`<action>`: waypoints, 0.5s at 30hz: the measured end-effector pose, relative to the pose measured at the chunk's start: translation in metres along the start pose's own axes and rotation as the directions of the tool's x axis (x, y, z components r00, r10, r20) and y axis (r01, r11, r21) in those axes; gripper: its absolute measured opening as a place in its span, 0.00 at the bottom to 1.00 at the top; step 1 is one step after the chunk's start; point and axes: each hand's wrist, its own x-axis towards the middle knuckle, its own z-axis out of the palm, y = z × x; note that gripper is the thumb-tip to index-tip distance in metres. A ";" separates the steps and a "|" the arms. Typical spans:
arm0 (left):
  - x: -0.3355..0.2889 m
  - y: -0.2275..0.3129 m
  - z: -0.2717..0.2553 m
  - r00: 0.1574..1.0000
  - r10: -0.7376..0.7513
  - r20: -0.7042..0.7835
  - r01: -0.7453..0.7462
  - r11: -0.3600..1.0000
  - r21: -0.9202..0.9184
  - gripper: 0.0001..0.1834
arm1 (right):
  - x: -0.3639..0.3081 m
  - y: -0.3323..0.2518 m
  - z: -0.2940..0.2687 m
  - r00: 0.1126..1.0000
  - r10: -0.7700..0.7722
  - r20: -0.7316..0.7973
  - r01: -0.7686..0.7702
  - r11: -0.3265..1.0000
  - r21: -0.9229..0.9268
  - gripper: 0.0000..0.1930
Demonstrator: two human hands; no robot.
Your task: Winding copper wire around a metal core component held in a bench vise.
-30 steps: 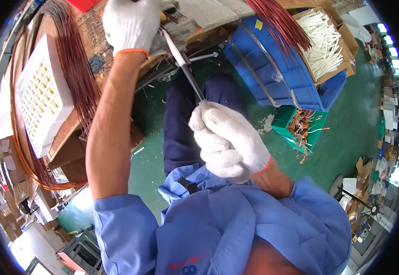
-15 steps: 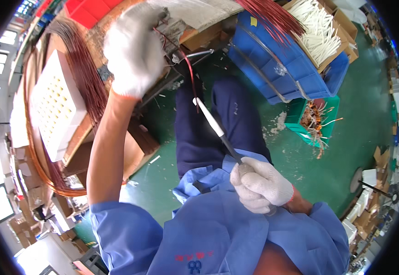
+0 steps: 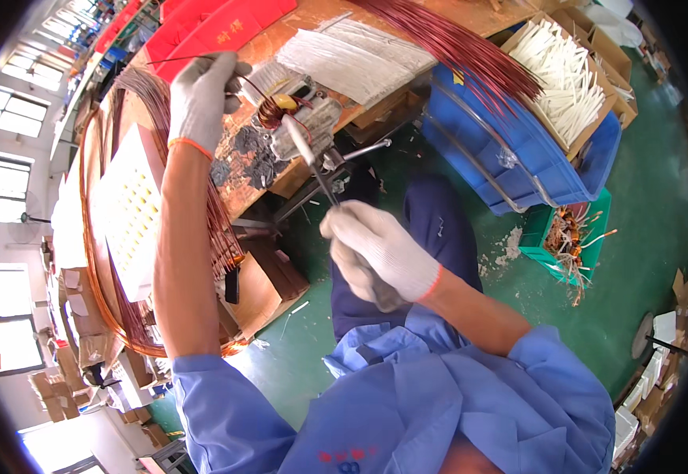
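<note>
My left hand (image 3: 204,95), in a white glove, reaches up to the wooden bench and pinches a thin dark wire (image 3: 172,58) that runs to a small copper coil (image 3: 274,110) on a grey metal fixture (image 3: 306,126). My right hand (image 3: 379,251), also gloved, is closed around the handle of a slim metal tool (image 3: 311,162) whose tip points up toward the coil and fixture. Both hands are above my lap, over the green floor.
Large hoops of copper wire (image 3: 123,300) hang at the left around a white perforated card (image 3: 132,213). A blue crate (image 3: 518,150) with red wire strands (image 3: 462,47) stands right, beside a box of white sleeves (image 3: 565,79). A green bin of scraps (image 3: 565,237) sits on the floor.
My right hand rose from my lap back up toward the bench with the tool. My left hand stayed at the coil, now stretching the thin wire leftwards.
</note>
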 end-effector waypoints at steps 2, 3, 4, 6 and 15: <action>0.021 -0.017 -0.004 0.986 -0.117 0.120 0.114 0.993 0.033 0.13 | 0.031 0.005 0.007 0.994 -0.099 0.041 0.093 0.989 0.118 0.15; 0.027 -0.023 -0.002 0.971 -0.169 0.168 0.159 0.985 0.073 0.12 | 0.044 0.005 0.012 0.988 -0.143 0.057 0.132 0.977 0.168 0.16; 0.029 -0.031 0.004 0.965 -0.206 0.163 0.201 0.979 0.043 0.11 | 0.054 0.000 0.016 0.990 -0.141 0.020 0.136 0.977 0.164 0.16; 0.031 -0.034 0.012 0.955 -0.248 0.160 0.224 0.962 0.154 0.12 | 0.068 -0.005 0.003 0.985 -0.123 0.119 0.094 0.969 0.229 0.15; -0.020 -0.023 0.071 0.973 0.154 -0.174 -0.033 0.833 0.552 0.30 | 0.031 0.008 -0.019 0.988 0.052 0.149 -0.102 0.930 0.353 0.18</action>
